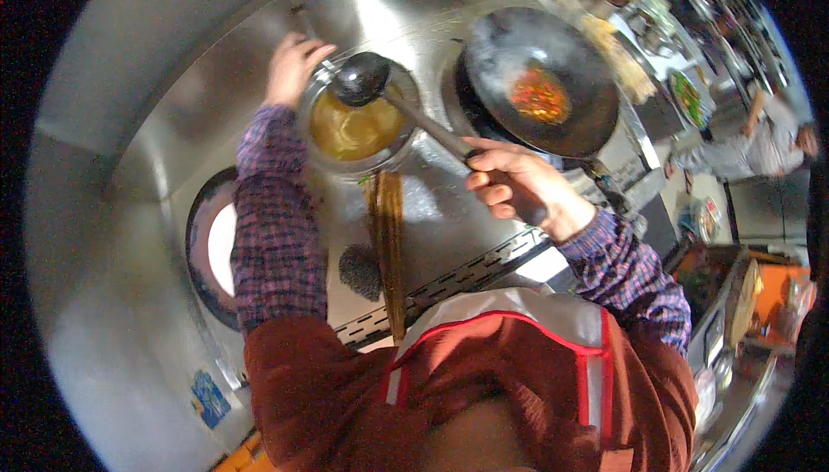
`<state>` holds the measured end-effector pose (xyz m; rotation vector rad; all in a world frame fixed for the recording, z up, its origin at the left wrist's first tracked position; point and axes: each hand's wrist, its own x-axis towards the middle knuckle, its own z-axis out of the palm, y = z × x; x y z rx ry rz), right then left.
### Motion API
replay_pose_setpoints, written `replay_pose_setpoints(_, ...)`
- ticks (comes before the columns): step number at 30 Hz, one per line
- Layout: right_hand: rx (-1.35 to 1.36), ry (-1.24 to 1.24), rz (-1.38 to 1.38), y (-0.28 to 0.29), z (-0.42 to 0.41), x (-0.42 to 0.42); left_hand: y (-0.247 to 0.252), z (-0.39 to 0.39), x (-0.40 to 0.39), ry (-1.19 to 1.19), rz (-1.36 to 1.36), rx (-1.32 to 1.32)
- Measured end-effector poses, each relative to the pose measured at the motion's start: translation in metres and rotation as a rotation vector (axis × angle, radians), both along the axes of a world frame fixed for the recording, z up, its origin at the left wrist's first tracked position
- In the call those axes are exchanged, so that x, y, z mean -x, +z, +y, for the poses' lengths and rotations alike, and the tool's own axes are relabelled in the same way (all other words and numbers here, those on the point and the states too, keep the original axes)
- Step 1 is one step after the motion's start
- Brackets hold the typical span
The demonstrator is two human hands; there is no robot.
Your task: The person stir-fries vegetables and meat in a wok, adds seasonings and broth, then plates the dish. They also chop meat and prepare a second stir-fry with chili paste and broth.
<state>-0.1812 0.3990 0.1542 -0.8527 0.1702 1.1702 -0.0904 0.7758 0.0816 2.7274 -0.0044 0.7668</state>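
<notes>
My right hand [518, 184] grips the handle of a dark metal wok ladle [363, 77]. The ladle's bowl is over the far left part of a round steel pot [414, 138] of yellowish liquid [353, 129]. Near the pot's far left rim is my left hand [295, 67], blurred; whether its fingers hold something there is unclear. To the right, a black wok [583, 103] sits on the stove with a chopped red and orange mixture [541, 96] in its bottom. Haze rises over the wok.
A bamboo wok brush [388, 232] lies below the pot beside a dark scouring pad [359, 271]. Partly behind my left sleeve is a dark-rimmed round vessel [201, 245]. A slotted drain [453, 268] edges the counter. Another person [751, 138] is at the far right.
</notes>
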Motion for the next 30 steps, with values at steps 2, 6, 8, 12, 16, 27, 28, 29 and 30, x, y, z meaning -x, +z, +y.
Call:
replay_pose_setpoints(2,0.022,-0.002,-0.021,0.000,0.002,0.002,-0.001,-0.002,-0.001,-0.001,-0.009,0.019)
replay_pose_setpoints(6,-0.010,0.028,0.009,0.001,0.004,0.002,-0.005,-0.003,-0.001,0.050,-0.024,0.018)
replay_pose_setpoints(8,-0.033,0.038,0.028,0.000,0.003,0.002,-0.006,-0.004,-0.003,0.058,-0.011,0.036)
replay_pose_setpoints(12,-0.062,0.009,0.084,-0.004,0.002,0.001,-0.006,-0.007,-0.005,0.108,0.008,0.044)
replay_pose_setpoints(16,-0.081,-0.013,0.133,-0.006,0.002,0.000,-0.005,-0.009,-0.007,0.130,0.002,0.056)
replay_pose_setpoints(27,-0.105,-0.030,0.227,-0.008,0.001,-0.002,-0.008,-0.012,-0.006,0.142,-0.053,0.036)
replay_pose_setpoints(28,-0.102,-0.033,0.228,-0.008,0.001,-0.001,-0.009,-0.011,-0.006,0.142,-0.062,0.034)
replay_pose_setpoints(29,-0.100,-0.035,0.229,-0.008,0.002,0.000,-0.009,-0.010,-0.005,0.143,-0.072,0.031)
replay_pose_setpoints(30,-0.098,-0.038,0.229,-0.007,0.003,0.000,-0.009,-0.010,-0.005,0.141,-0.078,0.031)
